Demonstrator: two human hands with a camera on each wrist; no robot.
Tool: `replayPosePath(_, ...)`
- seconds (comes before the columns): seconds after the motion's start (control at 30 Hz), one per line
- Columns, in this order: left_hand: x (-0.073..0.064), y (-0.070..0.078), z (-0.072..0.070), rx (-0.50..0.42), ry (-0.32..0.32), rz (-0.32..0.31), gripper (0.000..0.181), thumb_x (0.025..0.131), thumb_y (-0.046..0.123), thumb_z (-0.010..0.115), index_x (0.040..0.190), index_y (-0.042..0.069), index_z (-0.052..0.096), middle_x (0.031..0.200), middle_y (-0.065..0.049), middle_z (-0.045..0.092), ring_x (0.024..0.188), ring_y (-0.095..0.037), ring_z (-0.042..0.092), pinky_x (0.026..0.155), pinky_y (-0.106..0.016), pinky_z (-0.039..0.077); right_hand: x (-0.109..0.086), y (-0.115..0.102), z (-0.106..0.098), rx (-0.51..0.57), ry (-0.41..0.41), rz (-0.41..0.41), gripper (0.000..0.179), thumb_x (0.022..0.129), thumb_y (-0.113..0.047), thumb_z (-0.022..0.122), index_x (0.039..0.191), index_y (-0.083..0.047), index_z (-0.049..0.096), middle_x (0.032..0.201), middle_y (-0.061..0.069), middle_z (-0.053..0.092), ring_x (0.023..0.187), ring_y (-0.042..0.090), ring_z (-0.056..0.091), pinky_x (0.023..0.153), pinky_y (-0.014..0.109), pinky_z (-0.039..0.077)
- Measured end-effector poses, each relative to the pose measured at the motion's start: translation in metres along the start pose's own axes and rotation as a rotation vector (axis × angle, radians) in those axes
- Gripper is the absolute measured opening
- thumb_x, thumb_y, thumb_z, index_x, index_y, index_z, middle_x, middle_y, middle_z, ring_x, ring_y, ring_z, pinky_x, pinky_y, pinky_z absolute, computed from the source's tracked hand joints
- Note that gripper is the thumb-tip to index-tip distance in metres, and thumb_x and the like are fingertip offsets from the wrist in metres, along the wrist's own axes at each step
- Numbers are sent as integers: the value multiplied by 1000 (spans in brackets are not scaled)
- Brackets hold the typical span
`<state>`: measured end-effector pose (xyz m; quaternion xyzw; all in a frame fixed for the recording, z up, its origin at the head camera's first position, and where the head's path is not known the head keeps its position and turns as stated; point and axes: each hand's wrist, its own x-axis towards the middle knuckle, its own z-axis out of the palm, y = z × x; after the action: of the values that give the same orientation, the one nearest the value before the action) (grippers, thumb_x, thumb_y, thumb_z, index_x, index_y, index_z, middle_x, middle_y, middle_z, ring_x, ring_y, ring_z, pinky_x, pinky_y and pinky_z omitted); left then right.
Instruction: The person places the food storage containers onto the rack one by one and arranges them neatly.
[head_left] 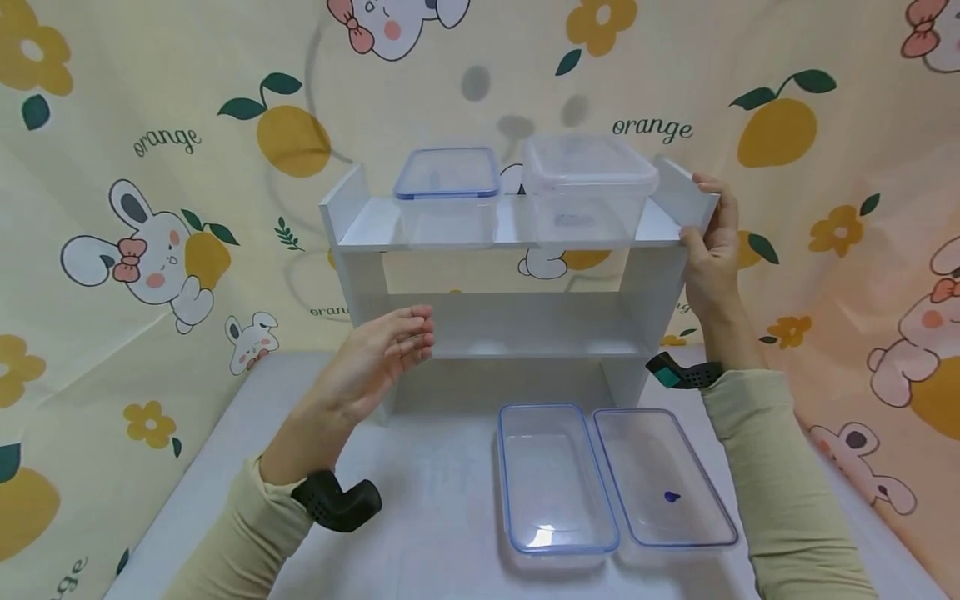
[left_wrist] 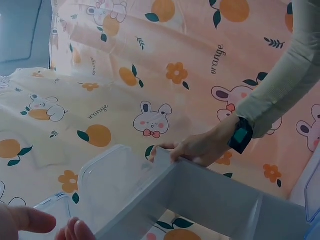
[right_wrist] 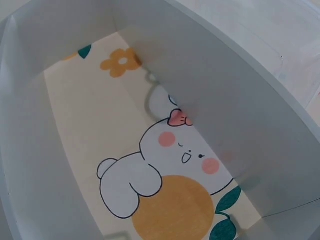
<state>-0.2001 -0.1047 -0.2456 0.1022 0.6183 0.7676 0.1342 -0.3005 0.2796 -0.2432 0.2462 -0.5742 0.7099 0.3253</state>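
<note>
A white two-tier shelf (head_left: 517,325) stands on the table. My right hand (head_left: 712,258) grips the top of its right side panel, thumb in front and fingers over the outer side; the left wrist view also catches this right hand (left_wrist: 200,147) at the panel's corner. On the top board sit a lidded plastic container with a blue rim (head_left: 447,204) and a larger clear lidded container (head_left: 588,192). My left hand (head_left: 371,362) is held up before the shelf's left part, fingers loosely bent and holding nothing. Only the shelf's inside (right_wrist: 235,110) fills most of the right wrist view.
On the table in front of the shelf's right half lie a blue-rimmed plastic container (head_left: 555,475) and, beside it, another blue-rimmed clear piece (head_left: 660,467) with a small dark blue spot. A printed cloth (head_left: 450,92) hangs behind the shelf and along both sides.
</note>
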Motion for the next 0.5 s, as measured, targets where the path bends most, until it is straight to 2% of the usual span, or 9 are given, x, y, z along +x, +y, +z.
replayPosePath(0.27, -3, -14, 8, 18, -31, 4, 24, 98, 10, 42, 119, 0, 48, 94, 6, 59, 86, -5, 60, 83, -13, 52, 0, 1, 0, -13, -12, -12, 50, 91, 12, 38, 128, -20, 43, 150, 6, 33, 126, 23, 36, 121, 44, 29)
replayPosePath(0.5, -5, -25, 12, 7, -74, 8, 29, 98, 7, 43, 122, -9, 46, 93, 7, 61, 87, -4, 61, 85, -14, 52, 0, 0, 0, -14, -7, 1, 50, 90, 12, 38, 128, -21, 43, 149, 2, 34, 127, 21, 36, 121, 44, 28)
